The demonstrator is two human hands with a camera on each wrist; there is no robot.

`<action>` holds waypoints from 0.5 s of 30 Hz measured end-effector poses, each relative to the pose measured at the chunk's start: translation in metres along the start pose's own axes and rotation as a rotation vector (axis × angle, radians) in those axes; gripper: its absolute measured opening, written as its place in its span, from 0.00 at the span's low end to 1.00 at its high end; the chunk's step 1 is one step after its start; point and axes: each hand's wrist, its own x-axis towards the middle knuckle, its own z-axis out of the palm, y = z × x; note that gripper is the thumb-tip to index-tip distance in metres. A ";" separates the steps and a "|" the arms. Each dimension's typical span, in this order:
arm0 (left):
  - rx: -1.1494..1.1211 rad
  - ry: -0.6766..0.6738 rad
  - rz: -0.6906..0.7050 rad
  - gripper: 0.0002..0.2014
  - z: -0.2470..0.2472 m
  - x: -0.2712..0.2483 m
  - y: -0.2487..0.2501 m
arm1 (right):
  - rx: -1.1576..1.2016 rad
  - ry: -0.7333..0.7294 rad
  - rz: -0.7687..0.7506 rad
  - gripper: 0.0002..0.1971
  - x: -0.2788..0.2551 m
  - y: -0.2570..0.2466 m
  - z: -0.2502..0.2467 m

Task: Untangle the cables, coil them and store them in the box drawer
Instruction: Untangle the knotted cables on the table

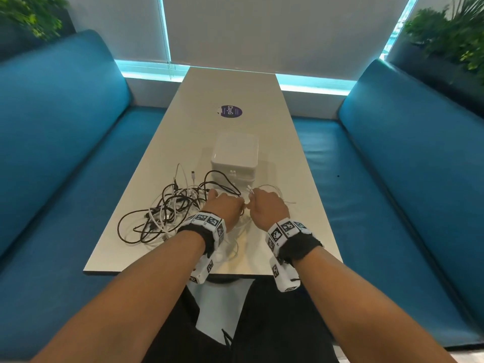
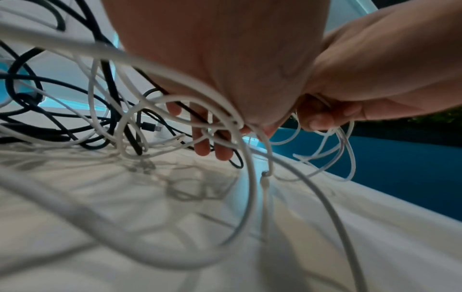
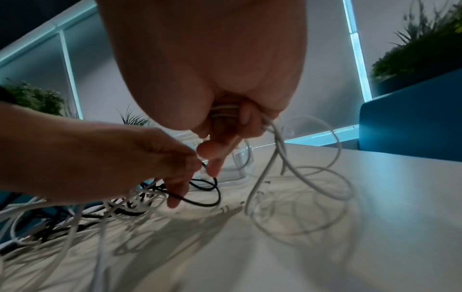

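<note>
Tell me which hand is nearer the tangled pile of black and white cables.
Left. The left hand sits at the right edge of the tangled pile, fingers among its strands. The right hand is farther right, clear of the pile, gripping loops of a thin white cable.

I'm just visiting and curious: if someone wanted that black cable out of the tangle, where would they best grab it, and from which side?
Probably at the black cable's wide loop on the pile's near-left edge, coming from the left. There it lies alone on the table, clear of the white cables. Its middle is knotted among them beside the left hand.
</note>
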 end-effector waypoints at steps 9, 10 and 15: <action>-0.107 0.015 0.038 0.07 -0.003 0.000 -0.002 | 0.094 -0.166 0.058 0.13 -0.001 0.019 -0.008; -0.079 -0.019 0.031 0.06 -0.003 -0.002 -0.006 | 0.033 -0.155 0.100 0.12 -0.001 0.029 -0.012; 0.002 -0.072 0.060 0.06 -0.009 -0.004 -0.008 | -0.003 -0.088 0.264 0.13 -0.003 0.050 -0.022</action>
